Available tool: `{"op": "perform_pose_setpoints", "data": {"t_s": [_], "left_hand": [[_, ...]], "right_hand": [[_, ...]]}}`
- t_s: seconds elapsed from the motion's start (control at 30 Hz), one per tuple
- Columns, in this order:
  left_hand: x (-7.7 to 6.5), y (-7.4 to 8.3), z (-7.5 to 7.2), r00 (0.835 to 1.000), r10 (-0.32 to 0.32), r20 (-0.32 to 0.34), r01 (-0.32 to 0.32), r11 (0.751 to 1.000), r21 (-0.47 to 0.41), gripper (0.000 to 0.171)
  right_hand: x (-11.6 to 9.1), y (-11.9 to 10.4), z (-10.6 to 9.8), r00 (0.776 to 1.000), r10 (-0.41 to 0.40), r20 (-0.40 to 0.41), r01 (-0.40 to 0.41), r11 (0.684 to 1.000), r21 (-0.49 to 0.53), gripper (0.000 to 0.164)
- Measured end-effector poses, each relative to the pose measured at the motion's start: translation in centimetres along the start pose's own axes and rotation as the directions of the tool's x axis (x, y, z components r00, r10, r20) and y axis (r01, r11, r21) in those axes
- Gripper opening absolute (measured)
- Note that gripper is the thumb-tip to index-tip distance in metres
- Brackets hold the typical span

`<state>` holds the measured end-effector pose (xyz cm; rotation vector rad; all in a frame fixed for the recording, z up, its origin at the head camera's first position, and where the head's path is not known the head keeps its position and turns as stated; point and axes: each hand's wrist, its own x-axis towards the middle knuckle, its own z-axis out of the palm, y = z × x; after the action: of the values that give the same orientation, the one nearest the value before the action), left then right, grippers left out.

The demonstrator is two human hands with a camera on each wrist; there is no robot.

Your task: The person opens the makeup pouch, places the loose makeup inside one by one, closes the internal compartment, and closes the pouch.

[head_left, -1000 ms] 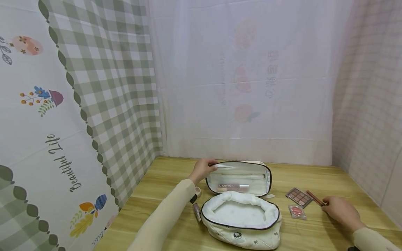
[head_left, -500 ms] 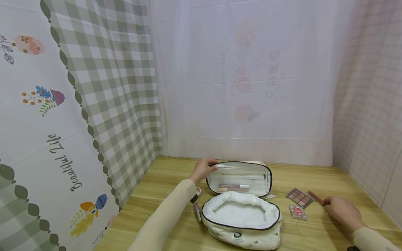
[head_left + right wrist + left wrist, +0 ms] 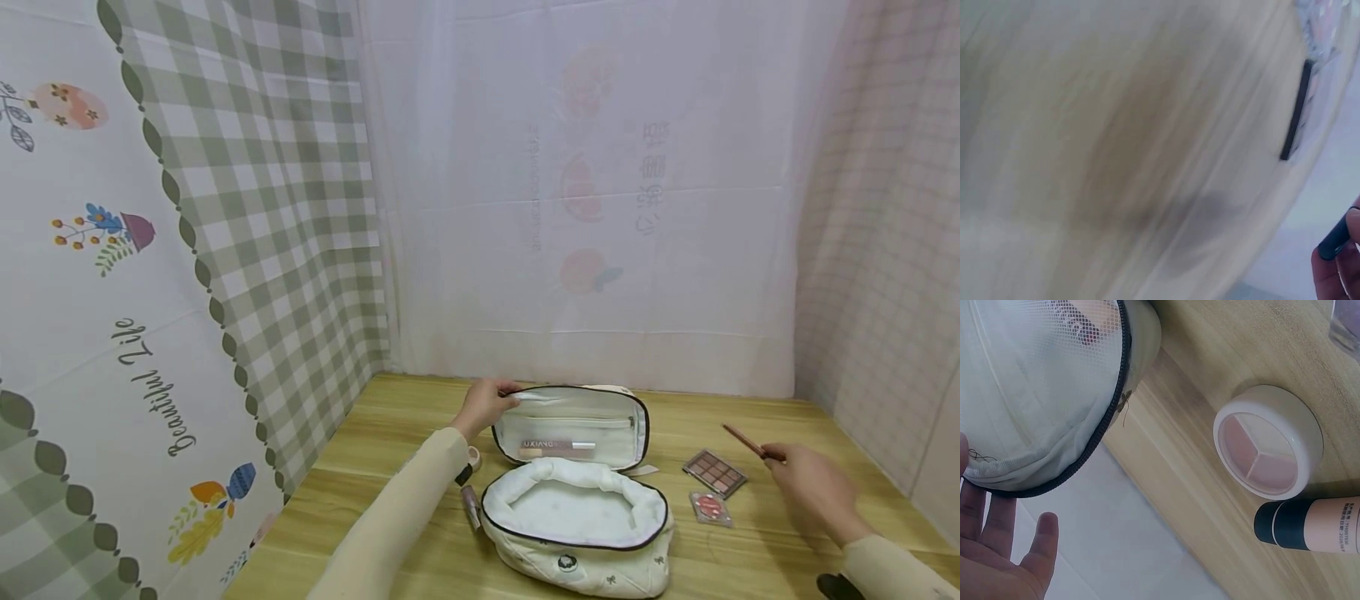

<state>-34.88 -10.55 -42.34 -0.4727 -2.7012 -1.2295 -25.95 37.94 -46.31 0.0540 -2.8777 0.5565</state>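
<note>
A cream makeup bag (image 3: 577,571) with black zip edging stands unzipped, its lid (image 3: 573,404) tipped up at the back. My left hand (image 3: 482,408) grips the lid's left edge, thumb on the lining and fingers behind it. A slim tube (image 3: 558,450) shows through the mesh pocket of the lid. My right hand (image 3: 813,492) holds a thin brown makeup pencil (image 3: 742,439) by its dark end, raised off the table. In the right wrist view that dark end (image 3: 1337,240) lies between thumb and fingers. Nearby are an eyeshadow palette (image 3: 715,472) and a small clear-wrapped red compact (image 3: 709,507).
Left of the bag, a round white compact with three pans (image 3: 1269,444) lies beside a black-capped beige tube (image 3: 1329,525). A mauve tube (image 3: 470,507) rests against the bag's left side. Curtains (image 3: 600,350) hang at the table's back and sides.
My right hand has lifted the makeup pencil from beside the palette and moved it slightly up and left. My left hand and the bag stay put.
</note>
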Motion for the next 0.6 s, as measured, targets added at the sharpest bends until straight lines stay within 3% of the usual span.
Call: {"op": "perform_pose_setpoints", "data": {"t_s": [0.17,0.3,0.6], "left_hand": [[0.0,0.1,0.0,1.0,0.018,-0.011,-0.018,1.0,0.013,0.019],[0.0,0.1,0.0,1.0,0.002,-0.004,-0.002,1.0,0.001,0.019],[-0.1,0.1,0.1,1.0,-0.01,-0.005,0.009,1.0,-0.029,0.019]], "right_hand": [[0.4,-1.7,0.4,0.995,-0.062,-0.081,0.062,0.998,-0.002,0.032],[0.5,-3.2,0.9,0.977,-0.139,-0.16,0.141,0.99,-0.004,0.027],[0.5,-7.4,2.4,0.882,-0.327,-0.338,0.337,0.941,-0.031,0.021]]}}
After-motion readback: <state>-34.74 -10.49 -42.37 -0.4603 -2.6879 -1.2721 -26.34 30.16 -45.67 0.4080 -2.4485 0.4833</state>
